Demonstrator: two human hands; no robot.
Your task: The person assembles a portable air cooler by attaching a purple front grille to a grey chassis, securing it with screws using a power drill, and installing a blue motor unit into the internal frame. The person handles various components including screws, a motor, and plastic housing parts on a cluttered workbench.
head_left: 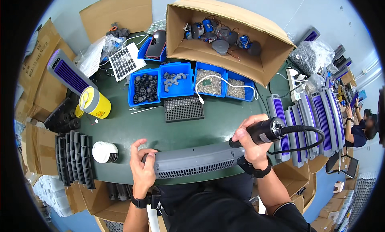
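Note:
A long grey plastic housing [196, 159] with a slotted grille lies crosswise at the front edge of the green table. My left hand [143, 167] grips its left end, thumb and fingers closed around it. In my right hand [254, 145] is a black electric screwdriver [262, 131], held lying nearly sideways over the housing's right end; a thick black cable leaves its rear on the right. The screwdriver's tip is hard to make out. A black perforated tray [184, 109] sits behind the housing, with blue bins of dark knobs [144, 88] and grey clips [173, 82] beyond.
Two blue bins of small screws [208, 84] stand beside a cardboard box of motors [224, 39]. Purple-grey tower units [321, 119] line the right. At left are a yellow tub [96, 103], a white jar [105, 152] and black rollers [74, 157]. Another person [359, 129] sits far right.

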